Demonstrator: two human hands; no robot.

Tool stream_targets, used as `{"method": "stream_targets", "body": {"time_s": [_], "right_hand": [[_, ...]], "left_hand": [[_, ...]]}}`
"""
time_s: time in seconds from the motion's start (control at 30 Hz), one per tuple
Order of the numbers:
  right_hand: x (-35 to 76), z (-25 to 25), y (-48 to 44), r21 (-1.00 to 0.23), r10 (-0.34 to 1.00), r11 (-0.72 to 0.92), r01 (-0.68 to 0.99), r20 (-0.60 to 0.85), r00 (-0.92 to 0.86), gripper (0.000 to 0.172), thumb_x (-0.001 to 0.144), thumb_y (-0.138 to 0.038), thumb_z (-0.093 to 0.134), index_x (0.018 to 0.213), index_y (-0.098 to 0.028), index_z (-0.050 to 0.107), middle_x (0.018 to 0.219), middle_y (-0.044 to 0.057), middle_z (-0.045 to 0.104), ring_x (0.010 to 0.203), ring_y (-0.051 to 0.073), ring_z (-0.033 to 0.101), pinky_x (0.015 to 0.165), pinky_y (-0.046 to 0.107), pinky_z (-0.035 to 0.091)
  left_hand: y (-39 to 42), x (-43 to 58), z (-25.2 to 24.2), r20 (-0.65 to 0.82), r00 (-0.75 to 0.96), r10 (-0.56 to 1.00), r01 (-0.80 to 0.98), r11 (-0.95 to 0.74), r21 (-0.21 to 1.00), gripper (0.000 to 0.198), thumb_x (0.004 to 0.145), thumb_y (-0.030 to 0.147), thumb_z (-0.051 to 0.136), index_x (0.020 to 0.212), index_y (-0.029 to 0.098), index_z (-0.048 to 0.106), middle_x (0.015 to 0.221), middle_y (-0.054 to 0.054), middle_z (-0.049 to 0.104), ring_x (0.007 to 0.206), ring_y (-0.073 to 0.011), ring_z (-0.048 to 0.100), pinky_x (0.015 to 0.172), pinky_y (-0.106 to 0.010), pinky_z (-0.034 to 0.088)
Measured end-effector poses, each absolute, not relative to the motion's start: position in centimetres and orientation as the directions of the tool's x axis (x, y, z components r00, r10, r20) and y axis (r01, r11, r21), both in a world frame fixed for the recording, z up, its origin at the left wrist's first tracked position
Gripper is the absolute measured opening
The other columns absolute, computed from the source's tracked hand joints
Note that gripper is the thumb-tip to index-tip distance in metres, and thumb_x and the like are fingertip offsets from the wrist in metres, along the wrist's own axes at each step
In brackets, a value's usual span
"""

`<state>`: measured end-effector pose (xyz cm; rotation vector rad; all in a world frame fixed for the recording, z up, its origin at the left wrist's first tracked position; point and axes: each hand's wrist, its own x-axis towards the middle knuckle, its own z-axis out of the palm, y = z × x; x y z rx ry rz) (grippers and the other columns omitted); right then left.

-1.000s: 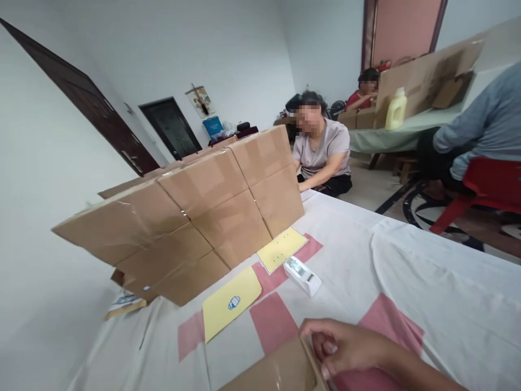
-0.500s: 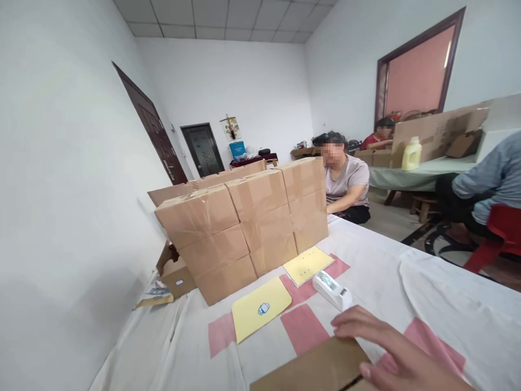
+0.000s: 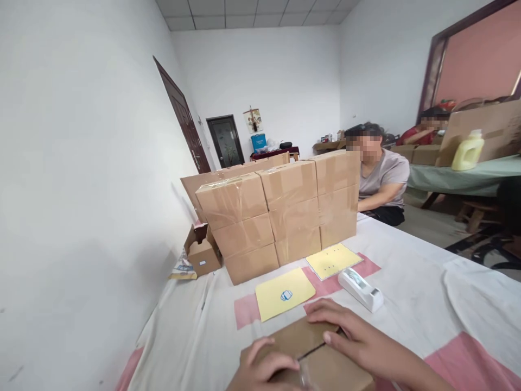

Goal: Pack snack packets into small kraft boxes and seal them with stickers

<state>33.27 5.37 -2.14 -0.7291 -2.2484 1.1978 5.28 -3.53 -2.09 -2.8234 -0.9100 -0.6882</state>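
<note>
A closed cardboard box (image 3: pixel 321 347) lies in front of me at the bottom of the view, a dark gap running between its top flaps. My right hand (image 3: pixel 345 331) rests on the top with fingers stretched over the far flap and the thumb beside the gap, open. At the near left of the box, my left hand (image 3: pixel 264 364) is bent, its fingers closed around a shiny bit of clear tape (image 3: pixel 304 374) over the gap. The lower part of this hand is cut off by the frame. Just beyond my right hand lies a white tape dispenser (image 3: pixel 361 290).
Stacked cardboard boxes (image 3: pixel 291 212) form a wall across the table. Before them lie a yellow sheet with a blue drawing (image 3: pixel 280 304) and a dotted yellow card (image 3: pixel 334 260). A small open box (image 3: pixel 203 255) stands at left. Beyond the stack sits a person (image 3: pixel 382 174).
My left hand has come into view onto the box. The right hand has moved left across the box top. The view has turned rightward-to-left, so the scene sits further right.
</note>
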Motion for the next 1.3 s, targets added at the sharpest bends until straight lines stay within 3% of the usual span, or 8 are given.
{"method": "stream_targets", "body": {"time_s": [0.17,0.3,0.4,0.53,0.8,0.93,1.13,1.3], "right_hand": [[31.5,0.1,6.3,-0.802,0.475,0.560,0.206,0.108,-0.874,0.038,0.101,-0.031,0.051,0.139,-0.028,0.057,0.139,0.009,0.053,0.132,0.024,0.051,0.114,0.043,0.038],[31.2,1.0,7.1,-0.770,0.377,0.613,0.175,0.091,-0.922,0.038,0.099,-0.022,0.054,0.136,-0.024,0.057,0.131,0.008,0.055,0.122,0.020,0.055,0.108,0.039,0.041],[31.0,1.1,7.6,-0.764,0.380,0.609,0.211,0.047,-0.924,0.032,0.099,-0.022,0.052,0.131,-0.024,0.059,0.129,0.006,0.057,0.114,0.019,0.057,0.102,0.038,0.043],[31.1,1.2,7.5,-0.713,0.407,0.652,0.257,0.044,-0.913,0.029,0.101,-0.024,0.051,0.128,-0.024,0.062,0.120,0.006,0.061,0.110,0.021,0.056,0.098,0.039,0.043],[31.0,1.1,7.2,-0.702,0.420,0.663,0.261,0.059,-0.906,0.033,0.102,-0.025,0.050,0.133,-0.026,0.060,0.124,0.006,0.061,0.115,0.022,0.054,0.101,0.041,0.043],[30.8,1.2,7.0,-0.690,0.442,0.669,0.276,0.070,-0.894,0.035,0.103,-0.027,0.049,0.135,-0.027,0.061,0.127,0.007,0.060,0.119,0.023,0.054,0.103,0.043,0.043],[30.5,1.6,6.5,-0.637,0.501,0.701,0.320,0.120,-0.857,0.034,0.101,-0.025,0.049,0.132,-0.027,0.063,0.140,0.009,0.054,0.132,0.027,0.048,0.107,0.048,0.042],[29.8,2.1,5.8,-0.639,0.482,0.728,0.249,0.219,-0.848,0.028,0.096,-0.017,0.056,0.120,-0.024,0.069,0.122,0.009,0.064,0.120,0.026,0.055,0.103,0.046,0.045]], "left_hand": [[-5.2,5.5,1.7,0.470,0.621,0.627,0.623,-0.759,0.187,0.036,0.090,0.025,0.064,0.126,0.025,0.061,0.103,-0.004,0.078,0.105,-0.0216,0.067,0.094,-0.038,0.051],[-5.6,6.3,2.0,0.467,0.477,0.745,0.713,-0.638,0.290,0.040,0.090,0.014,0.061,0.127,0.030,0.061,0.107,-0.003,0.076,0.101,-0.0200,0.068,0.090,-0.037,0.052],[-5.2,6.8,1.1,0.506,0.335,0.795,0.677,-0.576,0.458,0.035,0.091,0.010,0.060,0.120,0.029,0.063,0.103,-0.002,0.074,0.095,-0.0152,0.068,0.083,-0.030,0.054],[-4.7,7.3,1.0,0.394,0.149,0.907,0.630,-0.394,0.669,0.028,0.095,0.014,0.057,0.117,0.028,0.065,0.098,-0.001,0.071,0.089,-0.0125,0.067,0.076,-0.025,0.054],[-3.7,7.0,1.4,0.092,0.172,0.981,0.760,-0.191,0.621,0.046,0.089,0.032,0.067,0.133,0.035,0.056,0.129,-0.003,0.063,0.119,-0.0235,0.059,0.099,-0.041,0.051],[-3.3,6.9,0.7,0.070,0.095,0.993,0.742,-0.117,0.660,0.032,0.095,0.029,0.056,0.127,0.034,0.059,0.105,0.002,0.071,0.105,-0.0197,0.064,0.097,-0.040,0.048],[-3.5,6.5,1.0,0.039,0.013,0.999,0.665,-0.038,0.746,0.039,0.095,0.030,0.057,0.133,0.036,0.054,0.093,0.004,0.074,0.092,-0.0171,0.068,0.084,-0.033,0.051],[-3.6,6.9,1.2,0.060,0.007,0.998,0.639,-0.050,0.767,0.048,0.093,0.026,0.059,0.139,0.036,0.048,0.090,0.006,0.074,0.092,-0.0167,0.069,0.093,-0.036,0.050]]}}
